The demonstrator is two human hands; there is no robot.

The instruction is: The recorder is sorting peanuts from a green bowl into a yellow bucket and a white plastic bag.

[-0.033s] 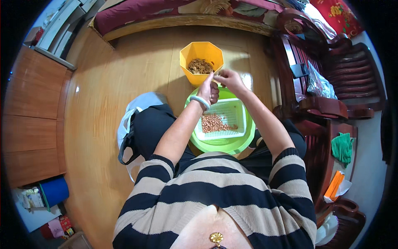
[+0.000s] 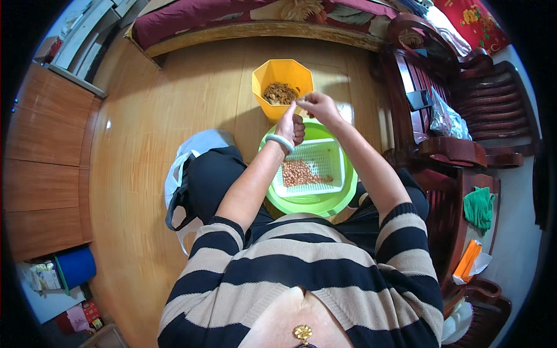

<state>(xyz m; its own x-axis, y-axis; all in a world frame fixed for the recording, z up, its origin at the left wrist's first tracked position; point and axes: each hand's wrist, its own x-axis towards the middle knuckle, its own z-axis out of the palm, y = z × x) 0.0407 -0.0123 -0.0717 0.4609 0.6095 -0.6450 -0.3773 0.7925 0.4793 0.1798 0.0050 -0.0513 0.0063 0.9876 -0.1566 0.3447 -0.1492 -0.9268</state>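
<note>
My left hand (image 2: pixel 289 126), with a pale bangle at the wrist, is closed with its thumb raised, over the far left rim of a green basin (image 2: pixel 280 202). Whatever its curled fingers hold is hidden. Just right of that thumb, my right hand (image 2: pixel 322 109) pinches a small pale piece that looks like a peanut (image 2: pixel 300 100). Both hands hover by the near rim of a yellow bin (image 2: pixel 268 71), where brown peanut shells (image 2: pixel 279 93) lie. Inside the basin sits a white slotted basket (image 2: pixel 331 152) with reddish shelled peanuts (image 2: pixel 299 173) spread over its bottom.
A white bag (image 2: pixel 203 141) lies beside my left leg. To the right stand dark wooden seats (image 2: pixel 458 152) bearing a phone (image 2: pixel 419 100), a clear plastic bag (image 2: pixel 447 119) and a green cloth (image 2: pixel 478 207). A bed frame (image 2: pixel 261 29) spans the far side; cabinets (image 2: pixel 46 156) line the left.
My right hand has shifted slightly to the left and up beside the left thumb. The bin, basin and basket stay where they were.
</note>
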